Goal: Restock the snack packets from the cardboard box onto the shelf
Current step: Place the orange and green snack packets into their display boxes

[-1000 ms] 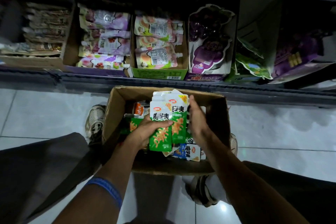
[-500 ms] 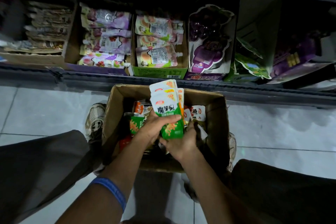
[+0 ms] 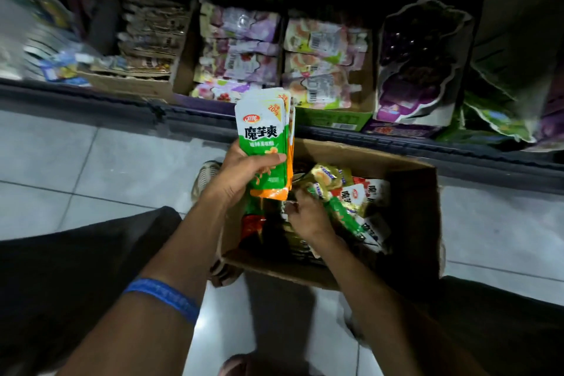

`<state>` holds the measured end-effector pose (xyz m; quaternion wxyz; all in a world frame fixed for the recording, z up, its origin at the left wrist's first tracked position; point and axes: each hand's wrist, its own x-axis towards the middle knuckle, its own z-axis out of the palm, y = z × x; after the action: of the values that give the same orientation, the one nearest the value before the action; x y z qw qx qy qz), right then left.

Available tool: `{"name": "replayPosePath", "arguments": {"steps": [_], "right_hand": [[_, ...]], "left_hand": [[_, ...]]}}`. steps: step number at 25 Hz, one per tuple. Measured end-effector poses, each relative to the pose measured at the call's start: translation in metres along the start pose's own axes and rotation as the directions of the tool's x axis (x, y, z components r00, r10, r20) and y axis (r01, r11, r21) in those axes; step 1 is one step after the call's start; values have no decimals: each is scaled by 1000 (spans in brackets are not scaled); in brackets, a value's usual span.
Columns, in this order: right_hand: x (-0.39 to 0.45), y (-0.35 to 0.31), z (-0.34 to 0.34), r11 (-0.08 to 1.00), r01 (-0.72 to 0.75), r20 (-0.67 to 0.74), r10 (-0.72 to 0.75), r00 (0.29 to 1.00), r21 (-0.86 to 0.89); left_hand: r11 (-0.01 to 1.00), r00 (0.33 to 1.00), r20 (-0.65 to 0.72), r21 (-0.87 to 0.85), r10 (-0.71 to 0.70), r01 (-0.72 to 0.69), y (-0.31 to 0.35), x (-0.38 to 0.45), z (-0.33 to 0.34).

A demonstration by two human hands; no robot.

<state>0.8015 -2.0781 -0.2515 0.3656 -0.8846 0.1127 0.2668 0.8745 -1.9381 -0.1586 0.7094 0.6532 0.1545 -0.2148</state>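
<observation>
Blue silicone circles the near left forearm as a wristband [image 3: 163, 296]. Past it the left hand [image 3: 241, 174] is closed around a stack of packets [image 3: 265, 143], thumb across the front; the front one is green and white, printed "魔芋爽" with "20%" at its top corner, and an orange packet shows behind it. The stack stands upright above the left far corner of the cardboard box [image 3: 412, 223], higher and further left than half a second ago, when both hands gripped it over the box's middle. The right hand [image 3: 308, 217] has let go since then and reaches down into the box, fingers curled among the loose packets [image 3: 351, 201]; whether it pinches one cannot be told. Those packets are green, gold and white, one again reading "魔". The box sits on pale floor tiles [image 3: 91, 168]. Farther off, the shelf [image 3: 396, 143] carries display cartons of pastel pouches [image 3: 244, 52] and a purple grape-printed carton [image 3: 418, 64]; their writing is unreadable.
</observation>
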Motion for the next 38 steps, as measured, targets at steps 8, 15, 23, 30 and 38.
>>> {"name": "replayPosePath", "arguments": {"steps": [8, 15, 23, 30, 38], "right_hand": [[23, -3, -16, 768, -139, -179, 315, 932, 625], [-6, 7, -155, 680, -35, 51, -3, 999, 732], [-33, -20, -175, 764, 119, -30, -130, 991, 634], [-103, -59, -264, 708, 358, -293, -219, 931, 608], [-186, -123, -325, 283, 615, -652, 55, 756, 736]], "left_hand": [[993, 997, -18, 98, -69, 71, -28, 8, -11], [980, 992, 13, 160, -122, 118, -50, 7, 12], [960, 924, 268, 146, -272, 240, -30, -15, 43], [996, 947, 319, 93, -39, 10, 58, -52, 102], [947, 928, 202, -145, 313, -288, 177, -111, 158]]}}
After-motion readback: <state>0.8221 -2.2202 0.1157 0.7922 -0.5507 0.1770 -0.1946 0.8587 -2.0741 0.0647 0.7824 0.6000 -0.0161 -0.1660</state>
